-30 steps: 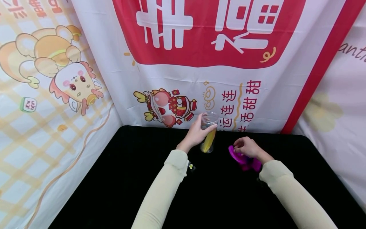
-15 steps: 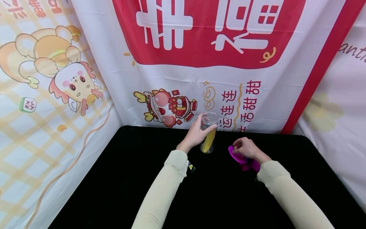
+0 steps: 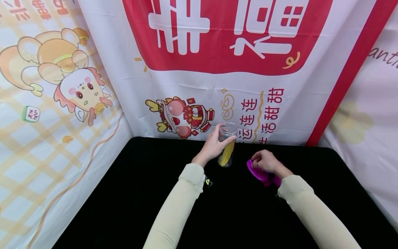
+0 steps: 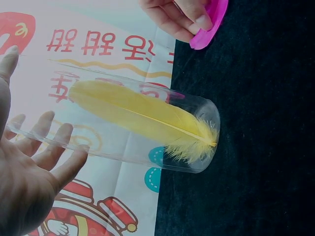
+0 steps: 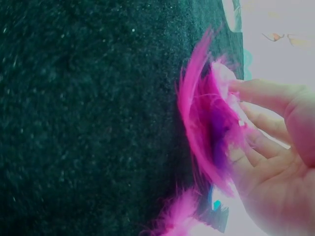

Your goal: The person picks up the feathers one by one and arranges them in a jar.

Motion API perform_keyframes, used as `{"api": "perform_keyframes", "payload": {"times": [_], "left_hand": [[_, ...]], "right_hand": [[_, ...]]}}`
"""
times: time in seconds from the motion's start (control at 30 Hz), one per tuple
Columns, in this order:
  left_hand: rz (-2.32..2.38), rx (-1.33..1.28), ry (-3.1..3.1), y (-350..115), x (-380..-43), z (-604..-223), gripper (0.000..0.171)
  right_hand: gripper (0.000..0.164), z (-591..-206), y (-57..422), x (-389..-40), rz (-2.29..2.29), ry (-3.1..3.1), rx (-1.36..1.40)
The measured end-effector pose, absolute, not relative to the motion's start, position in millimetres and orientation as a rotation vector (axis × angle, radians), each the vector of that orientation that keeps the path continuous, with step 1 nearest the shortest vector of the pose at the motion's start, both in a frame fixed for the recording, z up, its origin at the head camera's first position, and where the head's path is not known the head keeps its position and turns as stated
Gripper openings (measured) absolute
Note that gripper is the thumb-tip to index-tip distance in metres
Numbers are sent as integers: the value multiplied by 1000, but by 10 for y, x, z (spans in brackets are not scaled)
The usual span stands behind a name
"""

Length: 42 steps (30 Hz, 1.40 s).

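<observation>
A clear cylindrical jar (image 3: 228, 129) with an open top stands near the table's back edge. My left hand (image 3: 214, 145) grips its upper part, thumb and fingers around the wall. Inside leans a yellow feather (image 4: 138, 112), its fluffy base at the jar's bottom. To the right, my right hand (image 3: 268, 162) pinches a magenta feather (image 3: 257, 171) between thumb and fingers. In the right wrist view, a purple patch shows among the magenta barbs (image 5: 191, 110). More magenta feathers (image 3: 276, 180) lie beneath the hand, partly hidden by it.
A black cloth covers the table (image 3: 130, 200). Close behind it hangs a white and red printed curtain (image 3: 199, 83), with a checked cartoon curtain (image 3: 37, 145) on the left. A wrist device (image 3: 207, 181) sits at the left cuff.
My right hand has shifted slightly left and toward the jar, bringing the magenta feather along. My left hand and the jar have stayed put.
</observation>
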<state>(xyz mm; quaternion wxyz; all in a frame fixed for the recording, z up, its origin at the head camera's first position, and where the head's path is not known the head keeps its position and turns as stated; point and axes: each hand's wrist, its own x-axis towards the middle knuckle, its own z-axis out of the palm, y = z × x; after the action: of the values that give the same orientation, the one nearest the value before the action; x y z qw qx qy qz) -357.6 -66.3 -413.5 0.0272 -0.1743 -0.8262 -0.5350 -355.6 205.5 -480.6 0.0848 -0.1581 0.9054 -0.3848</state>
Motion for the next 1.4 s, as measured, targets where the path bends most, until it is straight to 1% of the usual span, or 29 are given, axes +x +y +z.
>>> {"api": "perform_keyframes", "payload": {"times": [0.47,0.83,1.13,1.4], "left_hand": [[-1669,-535,-2556,-658,-3563,-4122,78],[-1642,-515,-2559,-647,-3555,-4106,80],[-1635,-532,-2543,-639,-3549,-4118,78],[-1635,-532,-2544,-641,-3554,-4136,78]], "right_hand": [[19,-4813,2054,-3546,-1231,2627,-500],[21,-4727,2068,-3511,-1357,2557,-416],[21,-4705,2093,-3484,-1488,2462,-382],[22,-4691,2099,-3488,-1507,2445,-334]]}}
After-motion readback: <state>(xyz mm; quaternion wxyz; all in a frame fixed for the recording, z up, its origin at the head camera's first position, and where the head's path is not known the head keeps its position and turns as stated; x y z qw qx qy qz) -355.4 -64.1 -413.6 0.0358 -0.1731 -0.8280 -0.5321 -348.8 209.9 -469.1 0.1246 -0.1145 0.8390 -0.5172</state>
